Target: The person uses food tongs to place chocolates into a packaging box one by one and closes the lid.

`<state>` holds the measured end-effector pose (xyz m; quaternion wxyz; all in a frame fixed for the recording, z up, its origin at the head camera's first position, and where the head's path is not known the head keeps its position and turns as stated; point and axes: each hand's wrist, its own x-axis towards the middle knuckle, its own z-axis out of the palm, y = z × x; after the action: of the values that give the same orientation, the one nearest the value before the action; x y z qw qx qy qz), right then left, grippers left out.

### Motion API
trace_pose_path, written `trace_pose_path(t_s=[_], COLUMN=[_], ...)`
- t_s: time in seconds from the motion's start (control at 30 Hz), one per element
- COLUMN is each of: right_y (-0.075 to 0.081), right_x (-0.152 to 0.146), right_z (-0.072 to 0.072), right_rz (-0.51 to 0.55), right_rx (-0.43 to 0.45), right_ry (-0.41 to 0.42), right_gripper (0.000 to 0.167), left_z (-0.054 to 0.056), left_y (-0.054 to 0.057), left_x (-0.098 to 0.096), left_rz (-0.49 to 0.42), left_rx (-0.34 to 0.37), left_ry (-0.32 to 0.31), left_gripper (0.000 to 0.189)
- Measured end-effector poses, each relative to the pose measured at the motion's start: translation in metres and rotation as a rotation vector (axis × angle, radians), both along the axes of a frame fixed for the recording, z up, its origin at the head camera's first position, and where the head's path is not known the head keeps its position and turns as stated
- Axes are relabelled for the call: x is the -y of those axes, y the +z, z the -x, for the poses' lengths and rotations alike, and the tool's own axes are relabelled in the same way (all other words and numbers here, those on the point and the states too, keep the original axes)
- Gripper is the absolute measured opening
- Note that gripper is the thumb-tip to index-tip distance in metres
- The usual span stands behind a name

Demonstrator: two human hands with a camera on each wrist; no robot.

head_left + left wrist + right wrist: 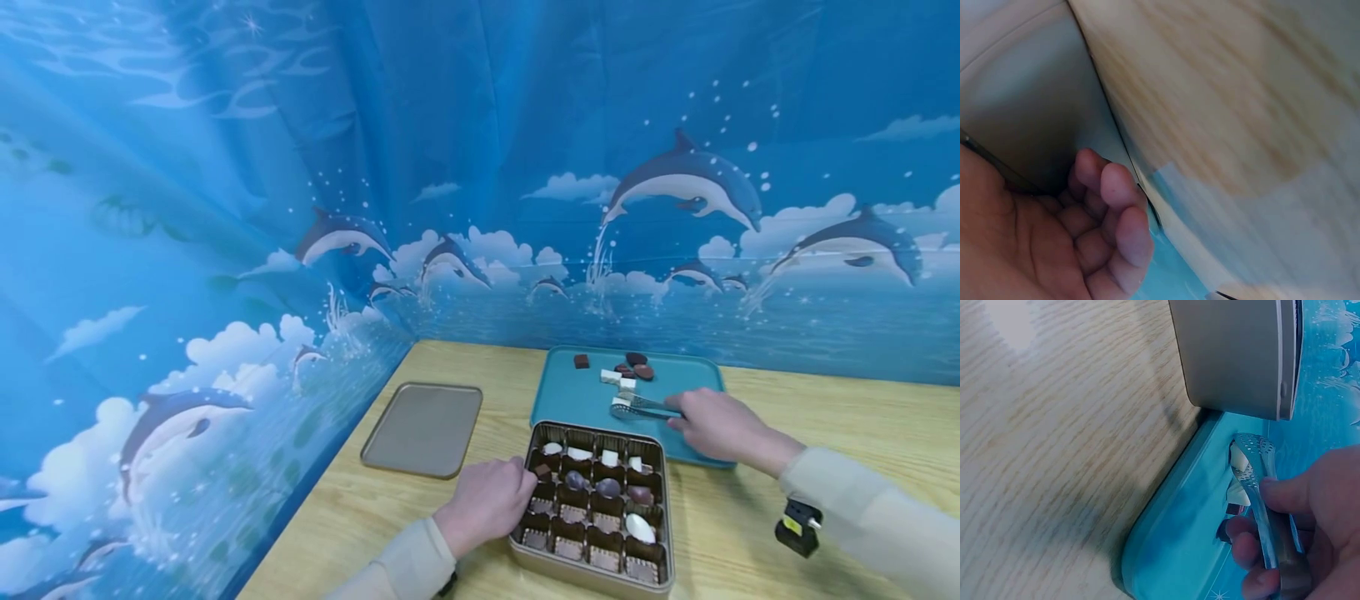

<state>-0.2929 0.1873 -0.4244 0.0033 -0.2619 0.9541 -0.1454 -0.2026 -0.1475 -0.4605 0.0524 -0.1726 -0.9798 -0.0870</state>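
Note:
A metal tin (592, 575) with a brown divided insert stands on the table. White, purple-brown and dark chocolates fill several compartments; others show only bare plastic. My left hand (491, 500) grips the tin's left rim, its fingers (1124, 187) curled by the outer wall. With my right hand (716, 423) I hold metal tongs (648, 407) over the teal tray (573, 404). Their perforated tips sit around a white chocolate piece (1239, 456); whether they squeeze it I cannot tell. Two more white pieces (618, 380) lie just beyond.
Dark chocolates (637, 365) and a brown square (581, 361) lie at the tray's far side. Left of the tray, a flat metal lid (423, 429) lies on the wooden table (337, 508). A dolphin-print curtain (480, 167) hangs behind.

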Motion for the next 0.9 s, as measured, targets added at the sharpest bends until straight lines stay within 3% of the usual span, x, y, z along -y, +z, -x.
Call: trace_pose_path(t_s=[0.37,0.9], right_y=[0.002,0.037], right_x=[-0.003,-0.008], right_z=[-0.005,-0.040], right_rz=[-0.005,0.038], right_rx=[-0.028,-0.046], right_ry=[-0.019,-0.033], right_gripper=[0.035,0.040], left_z=[0.002,0.001], left_y=[-0.001,0.001], left_x=[0.000,-0.001], left_rz=[-0.001,0.001], left_rx=[0.005,0.020], left_ry=[-0.003,0.006], left_gripper=[0.043,0.042])
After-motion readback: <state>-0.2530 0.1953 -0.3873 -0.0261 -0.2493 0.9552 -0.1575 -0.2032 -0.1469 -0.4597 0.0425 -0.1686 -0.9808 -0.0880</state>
